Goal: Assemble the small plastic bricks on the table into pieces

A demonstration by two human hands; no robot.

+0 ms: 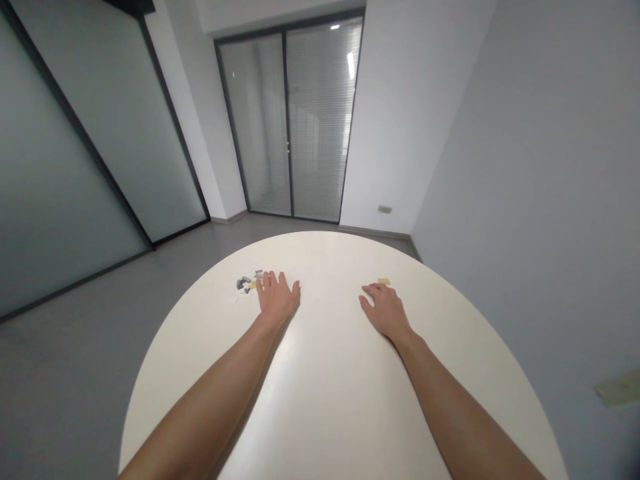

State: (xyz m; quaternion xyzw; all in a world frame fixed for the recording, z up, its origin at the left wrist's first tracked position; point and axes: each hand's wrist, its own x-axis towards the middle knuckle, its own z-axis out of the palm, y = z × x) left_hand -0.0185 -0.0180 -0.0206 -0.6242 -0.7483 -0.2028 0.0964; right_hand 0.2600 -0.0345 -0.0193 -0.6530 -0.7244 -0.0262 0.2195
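Note:
On the white round table (320,373), my left hand (277,297) lies with its fingers spread, holding nothing. Its outer fingers are at the right side of a small pile of grey, white and yellow pieces (244,285), and partly hide it. Farther right, my right hand (385,308) rests on the table with thumb and index finger apart and the other fingers bent. A small flat yellow piece (383,281) lies just beyond its knuckles. Nothing shows between the fingers of my right hand.
The table's curved far edge (320,232) faces a glazed double door (290,127). Frosted glass panels (100,120) stand at the left, and a plain wall (540,167) rises at the right. Low on the back wall is a socket plate (385,209).

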